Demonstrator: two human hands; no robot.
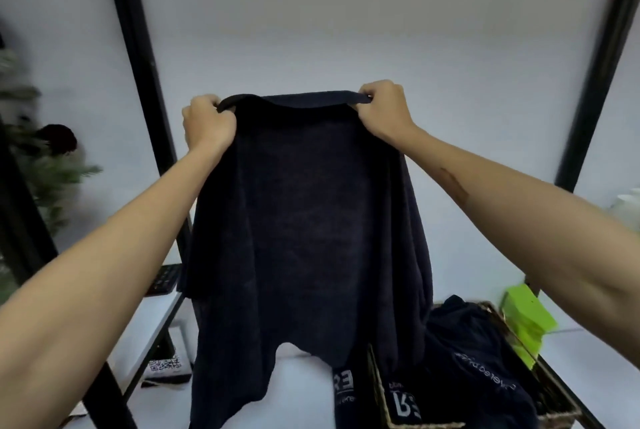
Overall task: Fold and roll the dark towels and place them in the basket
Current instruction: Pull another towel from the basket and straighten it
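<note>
A dark navy towel (304, 220) hangs spread out in the air in front of me, its lower end draping down toward the white table (298, 390). My left hand (207, 123) grips its top left corner and my right hand (384, 110) grips its top right corner, both raised at the same height. At the lower right stands a woven basket (377, 390) holding more dark towels (478, 366) with white lettering, bunched and loose.
Black frame posts (138, 58) rise at left and right. A green object (526, 317) lies beyond the basket. A dark keyboard-like item (166, 278) and a card with a QR code (166, 364) sit at the left. A plant (45, 158) stands far left.
</note>
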